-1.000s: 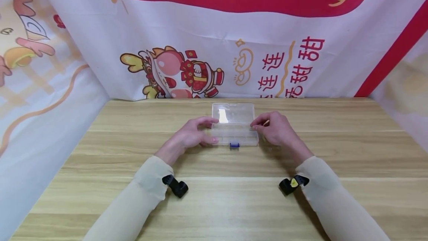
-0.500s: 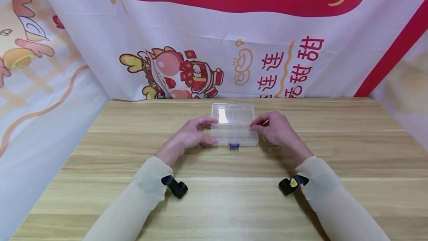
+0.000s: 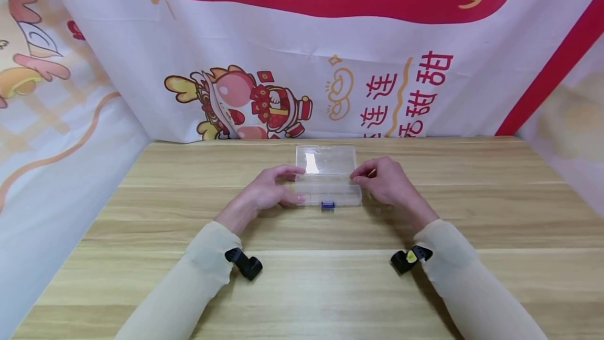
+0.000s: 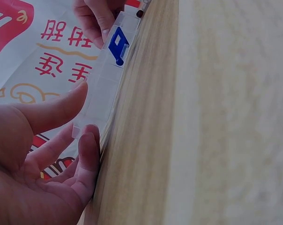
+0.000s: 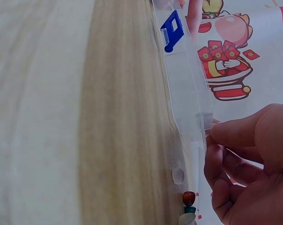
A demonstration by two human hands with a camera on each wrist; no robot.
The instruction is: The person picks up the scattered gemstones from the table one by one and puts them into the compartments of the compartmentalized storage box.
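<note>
A clear plastic compartment box (image 3: 329,194) with a small blue latch (image 3: 327,205) lies on the wooden table (image 3: 302,277). Its lid (image 3: 325,159) lies open towards the back wall. My left hand (image 3: 271,190) pinches the box's left end between thumb and fingers. My right hand (image 3: 384,182) holds the right end the same way. In the left wrist view the box (image 4: 104,89) runs edge-on from my left hand (image 4: 38,154) past the latch (image 4: 118,45). The right wrist view shows the box (image 5: 186,89) and my right hand (image 5: 244,159) at its corner.
A few small beads (image 5: 188,199), red and teal, lie on the table just by my right hand. Printed banners (image 3: 302,67) close off the back and both sides of the table. Black wrist cameras (image 3: 245,265) sit at both cuffs.
</note>
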